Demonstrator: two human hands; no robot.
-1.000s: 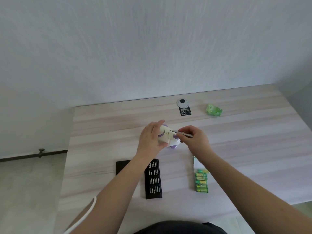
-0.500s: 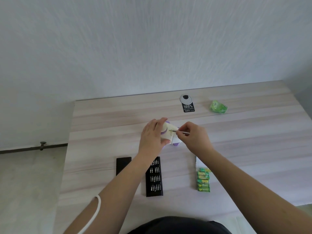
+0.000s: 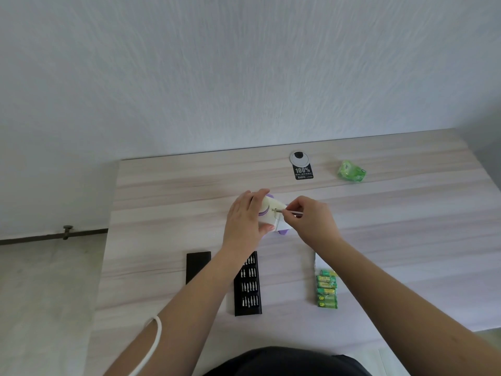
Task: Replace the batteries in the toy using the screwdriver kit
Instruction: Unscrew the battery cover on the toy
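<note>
A small white and purple toy sits at the middle of the wooden table. My left hand grips it from the left side. My right hand pinches a thin silver screwdriver, whose tip touches the toy's upper face. The black bit tray of the screwdriver kit lies open near the front edge, partly under my left forearm. Its black lid lies to the left of it. A row of green batteries lies at the front right.
A black and white label card and a crumpled green wrapper lie at the back of the table. A white wall rises behind it. Floor shows past the table's left edge.
The hands, toy and screwdriver hold nearly the same pose; the screwdriver's tip stays on the toy. The camera view shifted slightly.
</note>
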